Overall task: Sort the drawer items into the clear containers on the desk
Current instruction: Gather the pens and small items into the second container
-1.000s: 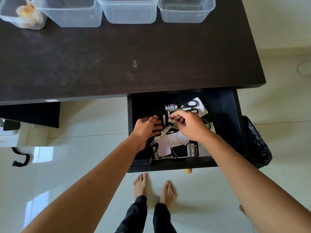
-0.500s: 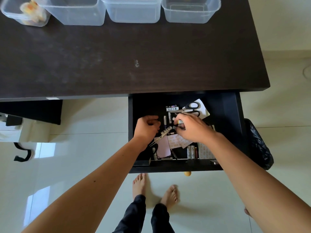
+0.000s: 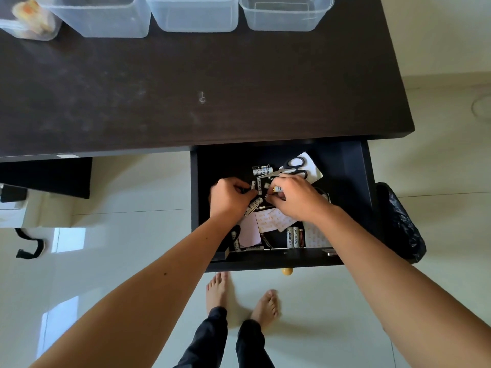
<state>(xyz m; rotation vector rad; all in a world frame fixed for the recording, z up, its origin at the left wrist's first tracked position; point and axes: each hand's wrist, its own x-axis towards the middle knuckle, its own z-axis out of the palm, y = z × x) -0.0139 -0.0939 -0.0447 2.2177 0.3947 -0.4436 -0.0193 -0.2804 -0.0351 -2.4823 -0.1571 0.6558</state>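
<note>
Both hands are curled around batteries in the drawer: the left hand and the right hand. A battery pokes out of the right one. Too many batteries may slip and fall back.

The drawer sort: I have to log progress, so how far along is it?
Early stage. Done: only the far-left container holds something yellowish; the other three look empty. In hand: both hands are in the drawer, the left hand and right hand gathering batteries. Left: scissors, sticky notes, more batteries.
</note>
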